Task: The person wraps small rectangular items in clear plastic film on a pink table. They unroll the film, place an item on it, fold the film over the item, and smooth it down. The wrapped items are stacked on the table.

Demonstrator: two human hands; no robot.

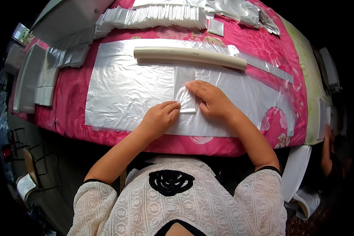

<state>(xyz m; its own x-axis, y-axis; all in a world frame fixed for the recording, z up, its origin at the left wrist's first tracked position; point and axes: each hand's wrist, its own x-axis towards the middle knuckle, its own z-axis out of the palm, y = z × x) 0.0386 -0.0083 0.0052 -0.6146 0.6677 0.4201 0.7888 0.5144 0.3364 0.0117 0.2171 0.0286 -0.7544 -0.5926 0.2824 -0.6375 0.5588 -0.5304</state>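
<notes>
A narrow folded strip of clear plastic bag [185,96] lies on a stack of flat, shiny plastic bags [126,90] in front of me. My left hand [160,118] has its fingers curled together at the strip's left edge, close to its near folded end. On the right side, my right hand [214,100] rests with its fingers stretched over the strip and the thumb apart, lower down. What lies under its palm is hidden. Beyond both hands, a long cream-coloured tube [190,55] lies across the bags.
A long row of folded plastic packets [153,17] stands at the far side, beside a single packet [216,27]. White bins [29,78] and folded stacks [45,84] sit at the left. A pink flowered cloth [177,145] covers the table. Another person's arm [326,153] shows far right.
</notes>
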